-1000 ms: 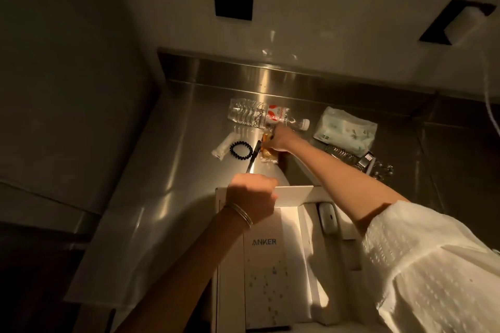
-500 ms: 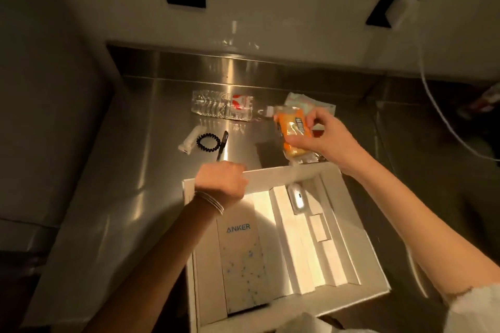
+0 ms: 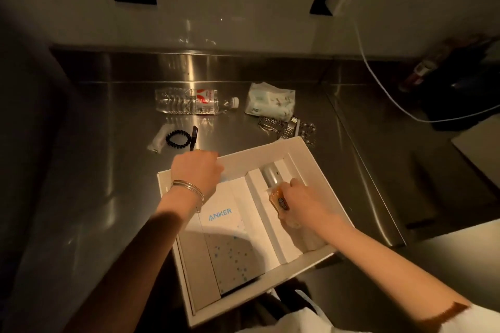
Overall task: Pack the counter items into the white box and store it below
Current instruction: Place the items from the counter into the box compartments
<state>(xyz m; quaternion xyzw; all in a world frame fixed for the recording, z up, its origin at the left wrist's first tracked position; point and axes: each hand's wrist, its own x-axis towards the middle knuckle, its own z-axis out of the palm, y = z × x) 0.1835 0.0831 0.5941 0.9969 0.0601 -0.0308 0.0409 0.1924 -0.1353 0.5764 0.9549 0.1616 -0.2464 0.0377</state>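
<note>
The right hand is closed around an orange snack packet inside the white box, beside a silver cylinder. The left hand grips the box's far rim. The water bottle lies on the steel counter.

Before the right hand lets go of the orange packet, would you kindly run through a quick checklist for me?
1. Orange plastic packet is inside the white cardboard box: ok, over the right compartment.
2. Right hand grips the packet: ok.
3. Left hand steadies the box's far rim: ok.
4. Packet rests flat on the bottom: cannot tell.
5. Box fully supported by the steel counter: not ok, its near end overhangs the edge.
6. Counter items all packed: not ok; clear plastic bottle and black hair tie remain.
</note>
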